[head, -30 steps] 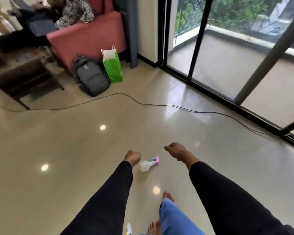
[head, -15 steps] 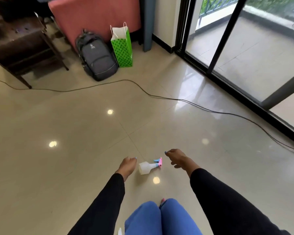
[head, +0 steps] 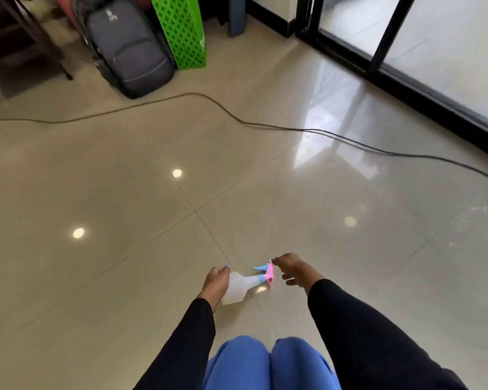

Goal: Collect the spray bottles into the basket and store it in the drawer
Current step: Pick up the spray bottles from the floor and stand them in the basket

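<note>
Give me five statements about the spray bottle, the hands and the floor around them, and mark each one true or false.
1. The spray bottle lies on its side on the floor. True.
2. The left hand is at the bottle's white body. True.
3. The right hand grips the green bag. False: it is at the bottle's pink trigger head; the bag stands far off beside the backpack.
4. A basket sits next to the bottle. False: no basket is in view.
5. A black cable runs across the floor beyond the hands. True.
</note>
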